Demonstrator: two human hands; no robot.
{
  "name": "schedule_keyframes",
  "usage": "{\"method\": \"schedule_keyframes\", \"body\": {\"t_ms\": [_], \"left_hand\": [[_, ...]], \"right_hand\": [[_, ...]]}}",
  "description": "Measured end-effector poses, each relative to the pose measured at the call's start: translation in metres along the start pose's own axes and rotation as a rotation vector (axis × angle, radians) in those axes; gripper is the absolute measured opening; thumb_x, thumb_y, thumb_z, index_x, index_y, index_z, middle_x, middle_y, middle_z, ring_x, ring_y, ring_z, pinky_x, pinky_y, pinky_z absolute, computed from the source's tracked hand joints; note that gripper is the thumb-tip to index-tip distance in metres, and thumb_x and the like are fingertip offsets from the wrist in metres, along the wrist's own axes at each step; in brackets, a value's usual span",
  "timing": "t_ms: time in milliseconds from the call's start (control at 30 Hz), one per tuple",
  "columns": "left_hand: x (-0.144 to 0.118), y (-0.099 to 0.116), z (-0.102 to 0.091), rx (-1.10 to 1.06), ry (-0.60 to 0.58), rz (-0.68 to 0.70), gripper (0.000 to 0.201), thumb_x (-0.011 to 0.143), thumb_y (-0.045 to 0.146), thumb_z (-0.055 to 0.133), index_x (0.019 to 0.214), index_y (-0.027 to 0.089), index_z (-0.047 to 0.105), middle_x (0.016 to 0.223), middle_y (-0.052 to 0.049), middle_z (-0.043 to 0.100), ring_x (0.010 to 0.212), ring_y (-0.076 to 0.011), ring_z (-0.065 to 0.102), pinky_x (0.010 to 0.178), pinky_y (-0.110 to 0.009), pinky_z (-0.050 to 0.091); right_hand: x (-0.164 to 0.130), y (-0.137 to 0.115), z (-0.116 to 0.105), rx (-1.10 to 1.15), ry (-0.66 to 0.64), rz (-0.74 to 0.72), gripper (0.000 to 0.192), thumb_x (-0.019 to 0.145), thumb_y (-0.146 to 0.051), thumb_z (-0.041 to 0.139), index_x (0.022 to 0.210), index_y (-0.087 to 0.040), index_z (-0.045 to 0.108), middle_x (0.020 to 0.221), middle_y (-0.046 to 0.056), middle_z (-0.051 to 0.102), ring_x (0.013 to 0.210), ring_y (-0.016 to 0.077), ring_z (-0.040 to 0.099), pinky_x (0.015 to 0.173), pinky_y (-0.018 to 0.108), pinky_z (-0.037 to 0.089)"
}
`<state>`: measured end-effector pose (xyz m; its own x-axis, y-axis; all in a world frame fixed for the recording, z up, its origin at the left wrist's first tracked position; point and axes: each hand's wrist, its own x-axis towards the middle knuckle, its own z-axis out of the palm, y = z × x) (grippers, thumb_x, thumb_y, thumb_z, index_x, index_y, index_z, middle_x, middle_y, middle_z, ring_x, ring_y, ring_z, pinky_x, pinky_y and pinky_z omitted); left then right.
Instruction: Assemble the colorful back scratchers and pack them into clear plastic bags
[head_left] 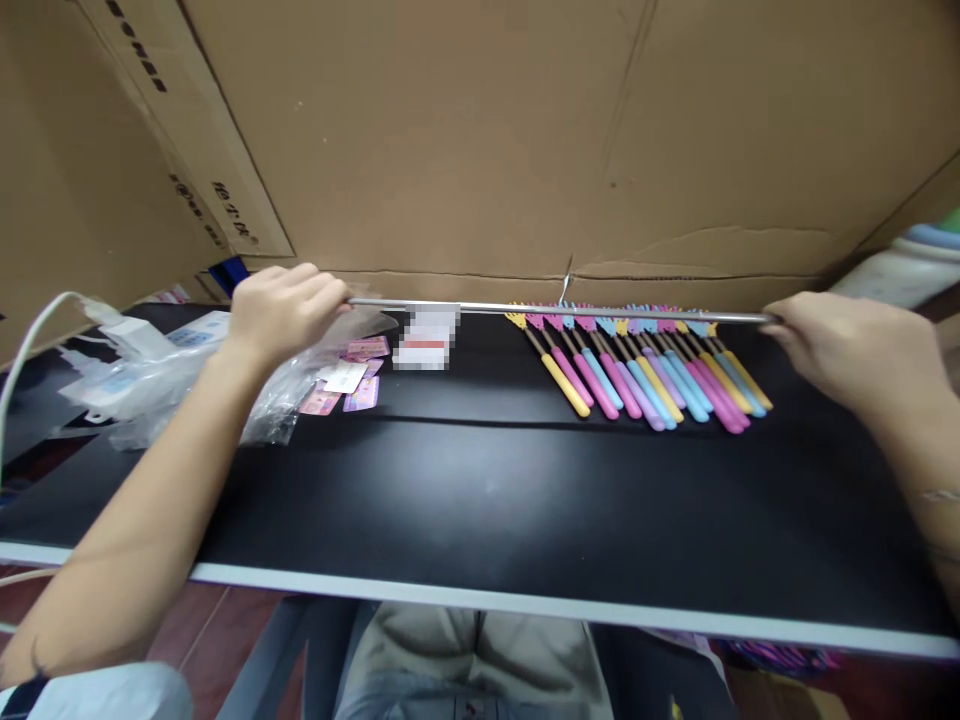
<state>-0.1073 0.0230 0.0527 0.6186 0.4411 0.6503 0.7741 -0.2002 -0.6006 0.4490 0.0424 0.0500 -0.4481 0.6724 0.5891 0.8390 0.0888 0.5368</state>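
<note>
A thin metal telescopic rod stretches almost level above the far side of the black table. My left hand is closed around its left end, and my right hand grips the right end. Both ends are hidden inside my fists. Just below the rod, nearer my right hand, several back scratchers lie side by side in a slanted row. Their small hand-shaped heads are at the back; pink, yellow, blue and purple handles point towards me. Part of the rod passes in front of their heads.
Clear plastic bags, small printed cards and a white plug with cable lie at the left. A blurred white paper label is behind the middle. Cardboard walls rise at the back. A whitish container stands far right.
</note>
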Motion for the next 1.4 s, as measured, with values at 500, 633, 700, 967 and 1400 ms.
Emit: {"method": "schedule_keyframes", "body": {"t_ms": [500,633,700,967,1400], "left_hand": [[-0.003,0.005,0.0,-0.205,-0.09,-0.159,0.036,0.098,0.038,0.033,0.078,0.019,0.057,0.066,0.001,0.052,0.068,-0.013,0.043,0.058,-0.03,0.025],[0.0,0.012,-0.004,-0.221,-0.05,-0.176,0.027,0.095,0.036,0.04,0.081,0.022,0.058,0.072,-0.001,0.061,0.069,-0.0173,0.049,0.058,-0.032,0.028],[-0.001,0.013,-0.002,-0.204,-0.017,-0.177,0.024,0.094,0.034,0.041,0.081,0.023,0.058,0.074,-0.003,0.063,0.071,-0.02,0.052,0.059,-0.034,0.03],[0.013,0.057,0.004,-0.297,0.001,-0.022,0.019,0.093,0.026,0.043,0.082,0.022,0.058,0.076,-0.003,0.067,0.074,-0.0196,0.058,0.08,-0.039,0.036],[0.035,0.156,-0.041,-0.449,0.039,0.221,0.022,0.093,0.017,0.044,0.073,0.019,0.051,0.057,0.0,0.053,0.052,-0.0133,0.049,0.053,-0.029,0.032]], "right_hand": [[0.0,-0.001,-0.004,0.069,-0.038,0.037,0.037,0.092,-0.035,0.037,0.097,-0.013,0.065,0.088,0.014,0.069,0.069,0.0203,0.057,0.058,0.028,0.034],[0.001,-0.003,-0.006,0.088,-0.059,0.029,0.036,0.093,-0.034,0.036,0.097,-0.013,0.064,0.087,0.015,0.068,0.069,0.0204,0.056,0.059,0.029,0.034],[0.001,-0.004,-0.006,0.074,-0.082,0.033,0.034,0.092,-0.034,0.036,0.095,-0.014,0.063,0.085,0.014,0.068,0.065,0.0199,0.054,0.057,0.029,0.032],[0.007,-0.051,-0.023,0.198,0.006,-0.234,0.032,0.094,-0.032,0.037,0.089,-0.016,0.065,0.081,0.009,0.07,0.065,0.0176,0.057,0.056,0.028,0.03],[-0.003,-0.154,-0.065,0.436,0.163,-0.538,0.036,0.097,-0.029,0.036,0.073,-0.019,0.06,0.059,0.001,0.063,0.05,0.012,0.052,0.057,0.027,0.031]]}}
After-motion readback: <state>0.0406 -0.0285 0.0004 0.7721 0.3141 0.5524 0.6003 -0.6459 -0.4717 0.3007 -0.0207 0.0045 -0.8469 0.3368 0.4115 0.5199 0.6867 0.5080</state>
